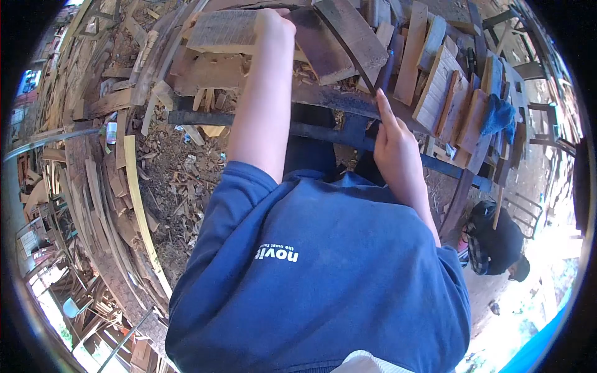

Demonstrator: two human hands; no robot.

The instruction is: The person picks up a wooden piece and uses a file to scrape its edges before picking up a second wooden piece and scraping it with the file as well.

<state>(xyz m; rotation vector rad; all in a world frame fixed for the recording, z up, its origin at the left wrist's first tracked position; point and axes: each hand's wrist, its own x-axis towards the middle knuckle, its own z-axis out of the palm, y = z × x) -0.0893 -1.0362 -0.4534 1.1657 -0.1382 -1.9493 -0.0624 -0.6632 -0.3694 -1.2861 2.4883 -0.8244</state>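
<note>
Right, I'm reaching out with my left hand (273,26), and its grip is clenching around the right-hand end of a pale plank (221,31). That plank is lying flat on the heap of wood at the far side of the table (205,118), well out past the dark metal rail (336,99). Its long axis is running crossways to me, from my hand off toward my left, and the grained face is looking up.

My right hand (395,146) is resting on the rail nearer my body, with the index finger (380,105) stretching forward toward a dark slat (348,31). Whether that grip is clenching anything underneath, I cannot tell.

As I'm judging it, the work is only just starting. The plank is caught but not yet lifted off the heap, so all the carrying and placing is left.

Off to my right, a row of boards (451,93) is standing on edge beside a blue cloth (497,115), and offcuts (180,180) are littering the ground.
</note>
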